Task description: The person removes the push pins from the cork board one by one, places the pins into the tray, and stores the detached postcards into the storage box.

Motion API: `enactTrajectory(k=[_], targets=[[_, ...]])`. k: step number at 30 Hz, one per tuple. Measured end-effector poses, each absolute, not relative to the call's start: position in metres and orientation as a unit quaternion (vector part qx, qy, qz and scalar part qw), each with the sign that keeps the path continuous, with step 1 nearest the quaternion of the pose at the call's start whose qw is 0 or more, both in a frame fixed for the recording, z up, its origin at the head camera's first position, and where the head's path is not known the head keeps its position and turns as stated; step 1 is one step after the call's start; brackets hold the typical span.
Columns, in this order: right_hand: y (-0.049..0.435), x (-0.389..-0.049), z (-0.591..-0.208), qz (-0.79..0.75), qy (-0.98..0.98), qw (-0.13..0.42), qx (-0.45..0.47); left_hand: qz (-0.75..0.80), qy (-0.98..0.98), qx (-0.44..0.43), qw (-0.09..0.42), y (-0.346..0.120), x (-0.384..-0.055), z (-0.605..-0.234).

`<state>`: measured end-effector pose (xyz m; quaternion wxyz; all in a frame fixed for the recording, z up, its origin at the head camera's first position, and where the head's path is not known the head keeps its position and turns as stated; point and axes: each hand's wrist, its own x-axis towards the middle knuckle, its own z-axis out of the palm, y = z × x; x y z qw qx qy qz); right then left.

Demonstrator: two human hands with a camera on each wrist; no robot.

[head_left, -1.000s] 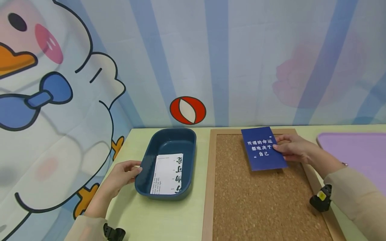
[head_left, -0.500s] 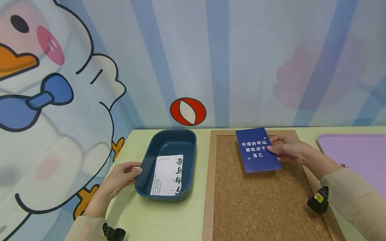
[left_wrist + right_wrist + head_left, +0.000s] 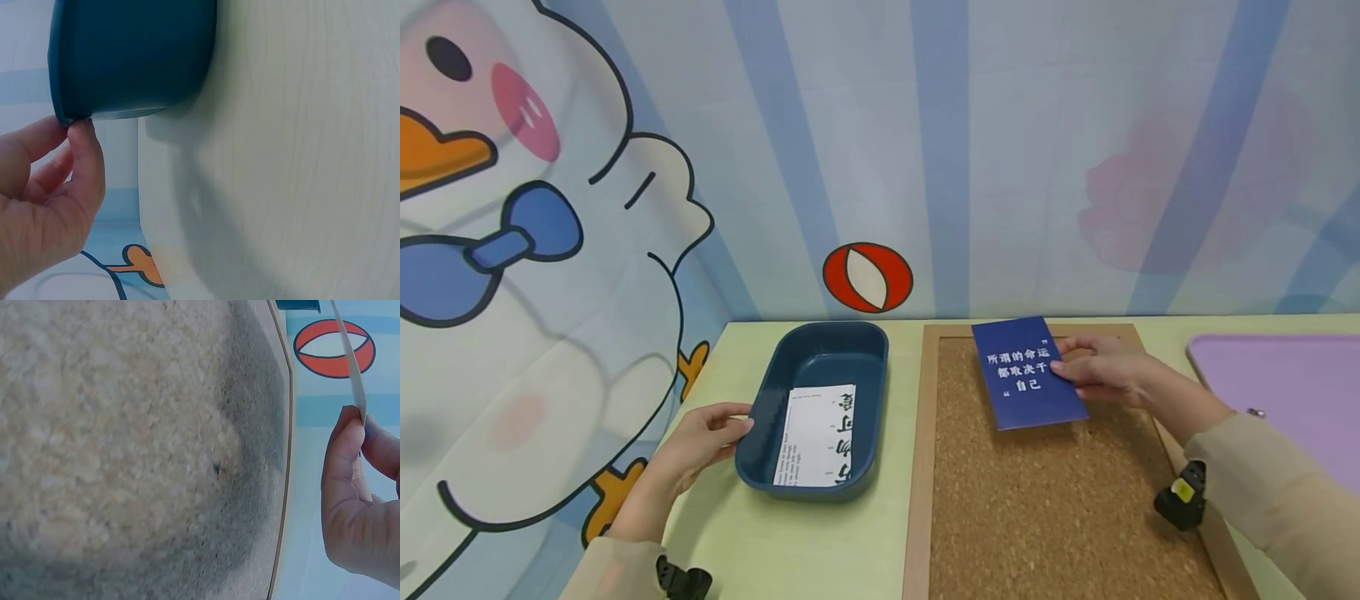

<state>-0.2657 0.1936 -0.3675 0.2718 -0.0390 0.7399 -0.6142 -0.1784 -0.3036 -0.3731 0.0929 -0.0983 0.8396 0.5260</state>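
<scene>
My right hand [image 3: 1105, 371] pinches the right edge of a dark blue card [image 3: 1028, 375] with white Chinese characters. The card is held tilted above the far part of a wood-framed cork board [image 3: 1045, 508]. From the right wrist view, the card [image 3: 355, 375] appears edge-on between thumb and fingers, apart from the cork. At the left, my left hand [image 3: 703, 442] pinches the rim of a deep blue plastic tub [image 3: 872, 433]; the left wrist view shows the thumb and fingertips at the tub's rim [image 3: 57, 75]. White printed cards [image 3: 815, 435] lie inside the tub.
A purple tray [image 3: 1292, 375] lies to the right of the cork board, with a small shiny metal thing [image 3: 1256, 412] on it. A cartoon-printed cloth backdrop [image 3: 1015, 167] rises behind the pale table [image 3: 715, 533] and along its left side.
My right hand has moved left with the blue card over the cork board, away from the purple tray. My left hand stays on the tub's rim, and the tub has not moved.
</scene>
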Motion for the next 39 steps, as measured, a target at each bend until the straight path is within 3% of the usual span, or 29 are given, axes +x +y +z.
enactTrajectory(k=[39], targets=[[0.128, -0.268, -0.355, -0.627, 0.718, 0.292, -0.080, 0.530, 0.838, -0.084, 0.098, -0.303, -0.178, -0.371]])
